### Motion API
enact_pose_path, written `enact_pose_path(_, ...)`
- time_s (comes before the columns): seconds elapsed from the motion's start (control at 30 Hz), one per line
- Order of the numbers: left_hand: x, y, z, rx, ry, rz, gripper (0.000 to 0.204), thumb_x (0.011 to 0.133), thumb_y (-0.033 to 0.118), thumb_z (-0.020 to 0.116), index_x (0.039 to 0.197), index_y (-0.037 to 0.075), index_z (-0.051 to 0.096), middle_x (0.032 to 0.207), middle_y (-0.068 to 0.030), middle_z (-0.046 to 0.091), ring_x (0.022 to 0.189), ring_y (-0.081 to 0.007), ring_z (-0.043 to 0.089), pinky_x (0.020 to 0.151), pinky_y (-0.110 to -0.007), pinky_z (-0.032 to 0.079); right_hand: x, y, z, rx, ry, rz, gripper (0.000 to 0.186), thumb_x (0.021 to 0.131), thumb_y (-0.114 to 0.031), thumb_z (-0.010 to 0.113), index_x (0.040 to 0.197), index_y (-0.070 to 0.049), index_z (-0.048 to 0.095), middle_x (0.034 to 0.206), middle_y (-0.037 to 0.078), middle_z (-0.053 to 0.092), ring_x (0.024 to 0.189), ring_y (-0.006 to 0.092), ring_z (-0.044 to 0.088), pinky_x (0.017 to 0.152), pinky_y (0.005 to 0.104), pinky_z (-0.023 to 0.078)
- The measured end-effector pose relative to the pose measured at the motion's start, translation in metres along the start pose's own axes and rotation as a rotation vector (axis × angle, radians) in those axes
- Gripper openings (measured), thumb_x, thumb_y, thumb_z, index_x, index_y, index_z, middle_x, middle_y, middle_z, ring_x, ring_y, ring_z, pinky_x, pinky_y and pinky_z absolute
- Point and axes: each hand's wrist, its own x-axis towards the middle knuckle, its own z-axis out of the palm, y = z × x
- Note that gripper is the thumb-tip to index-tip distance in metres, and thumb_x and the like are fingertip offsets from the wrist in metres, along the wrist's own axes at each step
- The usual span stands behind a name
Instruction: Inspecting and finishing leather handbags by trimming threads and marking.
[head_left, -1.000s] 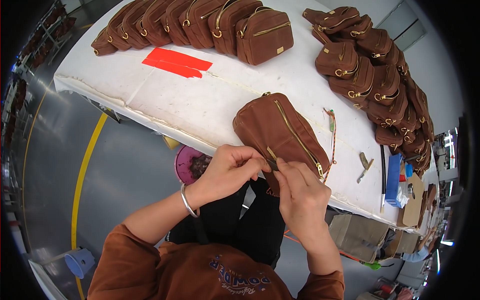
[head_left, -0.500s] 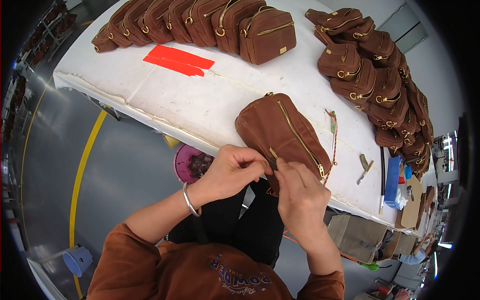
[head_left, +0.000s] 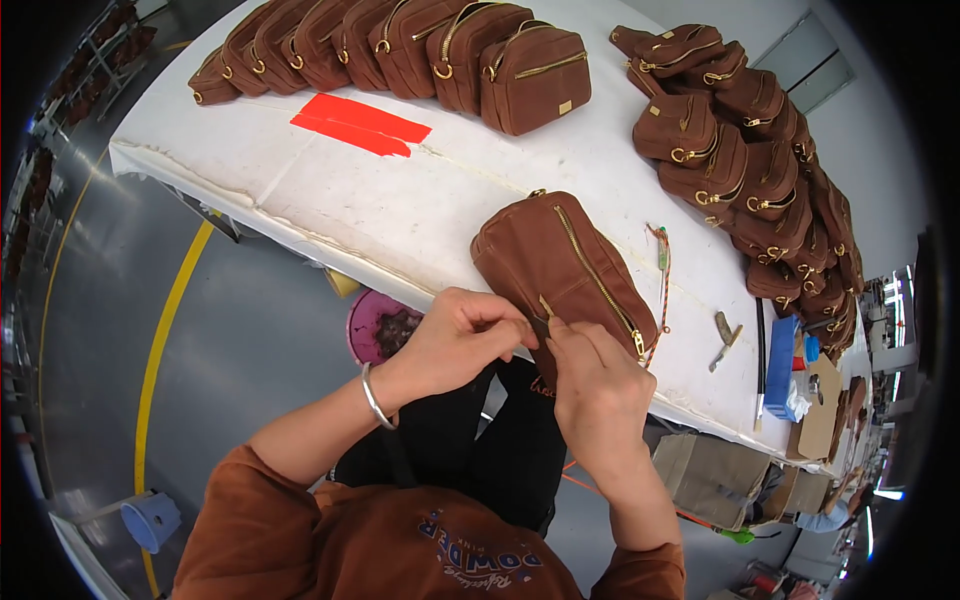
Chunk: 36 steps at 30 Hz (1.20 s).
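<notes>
A brown zippered bag (head_left: 530,245) lies on the white table at its near edge, its brass zip running along the right side. My left hand (head_left: 465,335) is closed in a pinch at the bag's near left side; whatever sits between its fingertips is too small to make out. Close beside it, my right hand (head_left: 598,385) is closed against the near end of the bag. A narrow brass-coloured piece (head_left: 545,304) sticks up from its fingertips, the rest hidden by the fingers. The two hands' fingertips are nearly together.
A row of finished-looking brown bags (head_left: 540,85) stands at the back, near red tape (head_left: 360,122). More bags (head_left: 770,170) are heaped at the right. A green-handled tool with cord (head_left: 662,255), a folding knife (head_left: 726,342) and a blue box (head_left: 782,365) lie nearer. Below the edge is a pink bin (head_left: 365,325).
The view has shifted slightly. Both hands stay at the same spot on the bag, with only slight movement of the fingers.
</notes>
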Motion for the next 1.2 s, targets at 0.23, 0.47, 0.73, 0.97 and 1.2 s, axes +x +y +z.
enact_pose_path(0.23, -0.033, -0.044, -0.061, 0.201, 0.086, -0.172, 0.013, 0.089, 0.007, 0.063, 0.092, -0.001, 0.073, 0.077, -0.0048, 0.069, 0.066, -0.0128, 0.063, 0.063, -0.025, 0.051, -0.014, 0.007, -0.012, 0.287, 0.143, 0.233, 0.025, 0.081, 0.001, 0.074, 0.105, 0.0, 0.067, 0.09, 0.013, 0.066, 0.073, 0.0245, 0.066, 0.059, 0.0301, 0.052)
enact_pose_path(0.47, -0.068, -0.061, -0.095, 1.076, 0.207, -0.18, 0.007, 0.082, 0.01, 0.07, 0.08, 0.004, 0.07, 0.079, -0.0126, 0.064, 0.076, -0.0347, 0.063, 0.07, -0.043, 0.053, -0.013, 0.0, -0.018, 0.319, 0.239, 0.458, 0.025, 0.082, -0.005, 0.078, 0.103, 0.001, 0.066, 0.085, 0.006, 0.065, 0.067, 0.0129, 0.056, 0.061, 0.0249, 0.048)
enact_pose_path(0.73, -0.062, 0.005, -0.049, 0.589, 0.264, 0.256, 0.01, 0.083, 0.006, 0.074, 0.091, 0.002, 0.068, 0.08, -0.0079, 0.063, 0.072, -0.0199, 0.065, 0.064, -0.029, 0.052, -0.023, 0.006, -0.023, 0.424, 0.272, 0.553, 0.009, 0.094, -0.007, 0.066, 0.091, 0.001, 0.063, 0.07, 0.0, 0.057, 0.062, 0.0044, 0.044, 0.057, 0.02, 0.038)
enact_pose_path(0.97, -0.032, 0.015, -0.01, 0.471, 0.25, 0.483, 0.013, 0.084, 0.003, 0.074, 0.096, 0.002, 0.07, 0.088, -0.0062, 0.063, 0.073, -0.0114, 0.064, 0.067, -0.024, 0.051, -0.021, -0.007, -0.016, 0.465, 0.183, 0.513, 0.006, 0.093, -0.006, 0.066, 0.093, 0.0, 0.064, 0.072, 0.002, 0.059, 0.064, 0.0058, 0.047, 0.06, 0.0209, 0.041)
enact_pose_path(1.2, 0.0, -0.009, 0.001, 0.598, 0.252, 0.615, 0.015, 0.082, 0.003, 0.075, 0.095, 0.002, 0.068, 0.091, -0.0086, 0.063, 0.078, -0.0181, 0.065, 0.071, -0.027, 0.052, -0.03, -0.006, -0.011, 0.48, 0.144, 0.515, 0.007, 0.091, -0.004, 0.068, 0.095, 0.001, 0.064, 0.074, 0.006, 0.063, 0.062, 0.0082, 0.051, 0.059, 0.023, 0.043)
